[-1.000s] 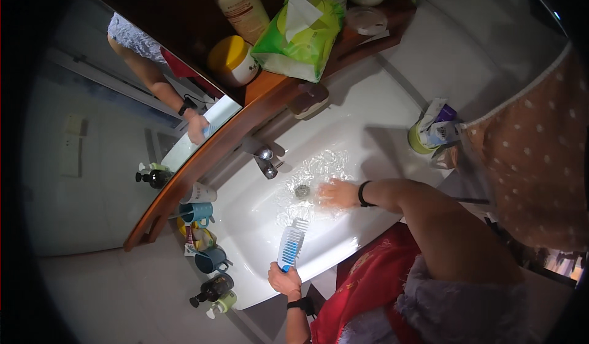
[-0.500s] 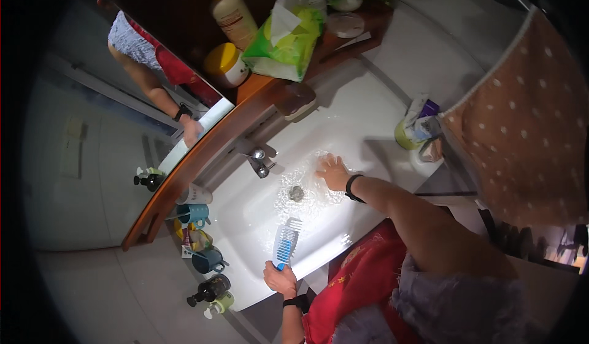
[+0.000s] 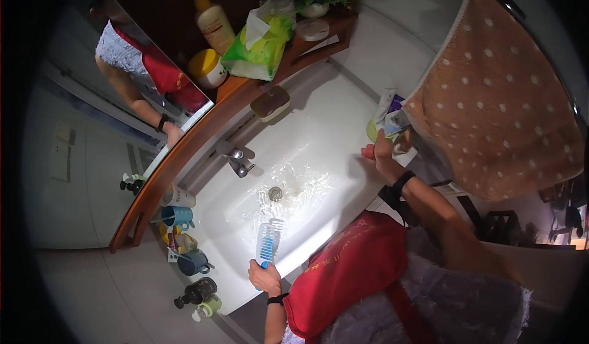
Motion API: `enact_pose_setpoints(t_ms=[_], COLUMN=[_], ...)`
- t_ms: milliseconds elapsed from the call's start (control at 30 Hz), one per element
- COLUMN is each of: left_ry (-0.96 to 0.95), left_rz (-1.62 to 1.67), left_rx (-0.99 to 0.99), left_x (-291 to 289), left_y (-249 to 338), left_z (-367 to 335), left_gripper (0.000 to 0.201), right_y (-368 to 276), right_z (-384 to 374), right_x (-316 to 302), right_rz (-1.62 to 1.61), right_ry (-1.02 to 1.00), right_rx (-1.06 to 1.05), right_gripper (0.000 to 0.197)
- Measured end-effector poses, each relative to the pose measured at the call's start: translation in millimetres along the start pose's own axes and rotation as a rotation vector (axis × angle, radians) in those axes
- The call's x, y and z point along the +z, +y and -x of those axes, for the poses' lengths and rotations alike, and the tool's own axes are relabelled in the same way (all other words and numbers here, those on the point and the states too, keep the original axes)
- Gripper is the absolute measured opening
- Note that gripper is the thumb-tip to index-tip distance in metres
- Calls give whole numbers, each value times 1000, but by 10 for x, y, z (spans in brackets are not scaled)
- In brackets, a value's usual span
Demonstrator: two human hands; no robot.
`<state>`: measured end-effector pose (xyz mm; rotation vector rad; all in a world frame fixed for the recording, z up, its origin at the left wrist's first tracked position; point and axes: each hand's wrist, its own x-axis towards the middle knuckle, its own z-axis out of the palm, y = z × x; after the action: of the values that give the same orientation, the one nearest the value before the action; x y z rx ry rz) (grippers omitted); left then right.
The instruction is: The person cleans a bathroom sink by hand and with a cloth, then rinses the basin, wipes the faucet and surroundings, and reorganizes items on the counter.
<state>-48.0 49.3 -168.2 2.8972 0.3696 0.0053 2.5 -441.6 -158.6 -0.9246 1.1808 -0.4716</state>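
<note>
Lettering is showing on four items. The cream pump bottle (image 3: pixel 215 29) is bearing lines of reddish-brown print on its front; the white cup (image 3: pixel 179 196) is carrying grey letters; the red apron (image 3: pixel 348 264) is displaying gold characters (running slantwise along its upper part). The tubes (image 3: pixel 394 120) are presenting small marks, their blur preventing any reading.
</note>
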Motion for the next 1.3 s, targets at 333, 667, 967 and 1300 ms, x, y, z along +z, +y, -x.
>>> enact_pose_setpoints(t_ms=[333,667,967,1300], left_ry=[16,6,-13,19], left_rz=[42,46,-6,-8], left_rx=[8,-19,-67,-23], left_x=[11,-77,-43,-22], left_y=[-21,34,-13,-2], left_z=[15,6,21,22], left_gripper=[25,28,28,23], right_y=[28,-382,-579,-163], right_z=[-285,-779,-1304,-95], right_x=[222,1188,1742,1218], right_rz=[-144,-98,-92,-25], right_ry=[188,-84,-312,-724], right_rx=[-90,-51,-69,77], right_gripper=[48,38,41,38])
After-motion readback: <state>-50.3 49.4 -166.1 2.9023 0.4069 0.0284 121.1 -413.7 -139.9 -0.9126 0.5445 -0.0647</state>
